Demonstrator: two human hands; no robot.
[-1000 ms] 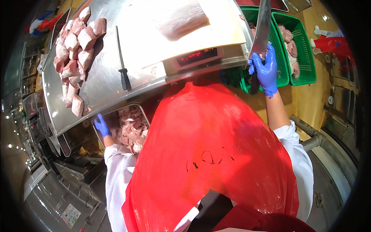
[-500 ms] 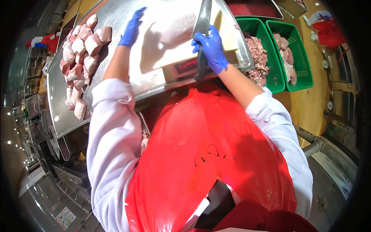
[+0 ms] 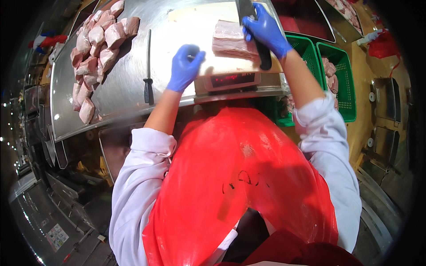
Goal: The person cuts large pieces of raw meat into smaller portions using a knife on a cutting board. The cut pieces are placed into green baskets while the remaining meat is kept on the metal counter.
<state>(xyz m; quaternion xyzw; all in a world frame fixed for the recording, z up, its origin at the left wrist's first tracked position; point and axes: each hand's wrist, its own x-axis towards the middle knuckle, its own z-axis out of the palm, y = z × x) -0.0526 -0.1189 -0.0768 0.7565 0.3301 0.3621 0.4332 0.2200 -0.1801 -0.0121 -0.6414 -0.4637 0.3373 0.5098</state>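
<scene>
My right hand point(image 3: 267, 33), in a blue glove, is wrapped round a knife point(image 3: 265, 55) with a black handle. The blade points away from me, its tip cut off by the frame's upper edge. Just left of that hand, a thick block of pale pink meat point(image 3: 233, 39) lies on a white cutting board point(image 3: 191, 17). My left hand point(image 3: 184, 66), also gloved in blue, hovers by the board's near left part, clear of the meat. Its fingers are loosely bent, thumb apart, with nothing visibly held. A sharpening steel point(image 3: 148, 73) with a black handle rests on the metal table to its left.
A heap of meat chunks point(image 3: 95, 53) covers the table's left side. A scale display with red digits point(image 3: 233, 80) sits at the board's near edge. Green crates point(image 3: 348, 84) with meat stand to the right, beside a metal-rimmed red bin point(image 3: 306, 17). Another person's red apron point(image 3: 382, 46) shows far right.
My left hand has drawn back toward me and right, its fingers bending. My right hand has moved right with the knife. The meat now shows a narrower block, farther right; the sharpening steel is now visible.
</scene>
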